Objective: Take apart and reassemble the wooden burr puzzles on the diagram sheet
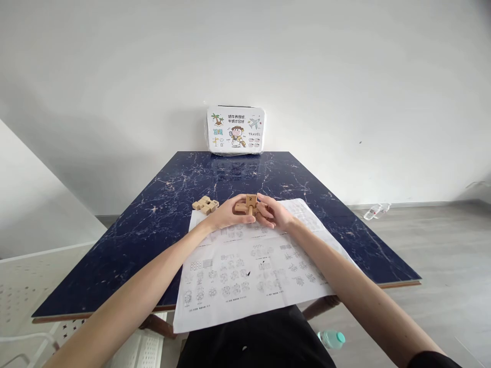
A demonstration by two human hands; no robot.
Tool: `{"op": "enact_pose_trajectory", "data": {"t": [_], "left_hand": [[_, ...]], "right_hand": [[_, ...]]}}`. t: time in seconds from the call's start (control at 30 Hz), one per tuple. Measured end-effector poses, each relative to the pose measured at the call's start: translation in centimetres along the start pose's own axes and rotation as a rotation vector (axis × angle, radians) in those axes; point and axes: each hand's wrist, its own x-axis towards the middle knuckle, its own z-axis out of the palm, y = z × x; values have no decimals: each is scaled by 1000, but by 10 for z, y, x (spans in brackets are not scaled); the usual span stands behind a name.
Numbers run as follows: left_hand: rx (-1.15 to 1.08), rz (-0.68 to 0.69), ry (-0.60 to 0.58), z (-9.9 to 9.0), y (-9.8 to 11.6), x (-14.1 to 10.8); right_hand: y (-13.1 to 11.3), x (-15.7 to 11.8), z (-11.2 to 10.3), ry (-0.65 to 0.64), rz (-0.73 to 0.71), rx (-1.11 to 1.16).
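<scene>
Between my two hands, above the far part of the paper sheet, is a partly joined wooden puzzle (251, 201), with a "2" marked on its upright piece. My left hand (229, 213) closes around its left side, thumb along the bottom. My right hand (276, 212) has its fingers bent against the right side. Some of the puzzle is hidden by the fingers. Just left of my left hand, a notched wooden block cluster (206, 205) lies on the table. The printed sheet (238, 276) shows rows of small assembly drawings and hangs over the front edge.
The dark blue marbled table (153, 225) stands against a white wall. At its back edge a white cartoon case (236, 130) leans upright. A bottle with a teal cap (333, 339) is on the floor below right, and a white perforated chair (26, 291) is at left.
</scene>
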Motion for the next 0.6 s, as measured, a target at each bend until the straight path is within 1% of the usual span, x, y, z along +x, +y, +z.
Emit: {"op": "enact_pose_trajectory", "data": {"t": [0.13, 0.3, 0.43, 0.6], "left_hand": [[40, 15, 33, 0, -2, 0], [96, 47, 70, 0, 0, -1], [95, 60, 62, -2, 4, -1], [65, 45, 36, -1, 5, -1]], "right_hand": [[0, 0, 0, 7, 13, 1], [0, 1, -1, -36, -36, 46], [0, 1, -2, -26, -42, 34], [0, -1, 0, -6, -14, -9]]}}
